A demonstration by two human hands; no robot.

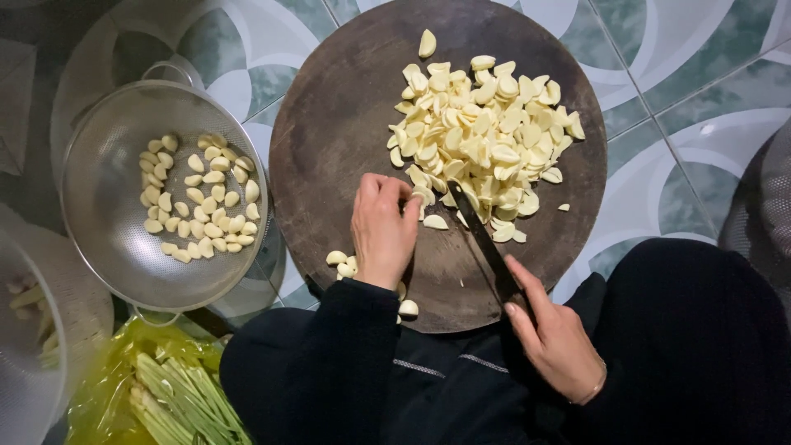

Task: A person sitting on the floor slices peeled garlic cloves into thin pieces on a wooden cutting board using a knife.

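Observation:
A round dark wooden chopping board (329,124) lies on the tiled floor. A heap of cut garlic pieces (482,136) covers its right half. My left hand (383,227) rests on the board near its front, fingers curled down on a garlic clove (434,221) at the heap's edge. My right hand (556,330) grips the handle of a dark knife (482,239), whose blade slants up to the clove beside my left fingers. A few whole cloves (339,264) lie by my left wrist.
A metal mesh colander (107,255) at the left holds many whole peeled garlic cloves (198,198). A yellow plastic bag with lemongrass stalks (177,395) lies at the lower left. Another mesh basket (25,371) is at the far left edge. My dark-clothed knees fill the bottom.

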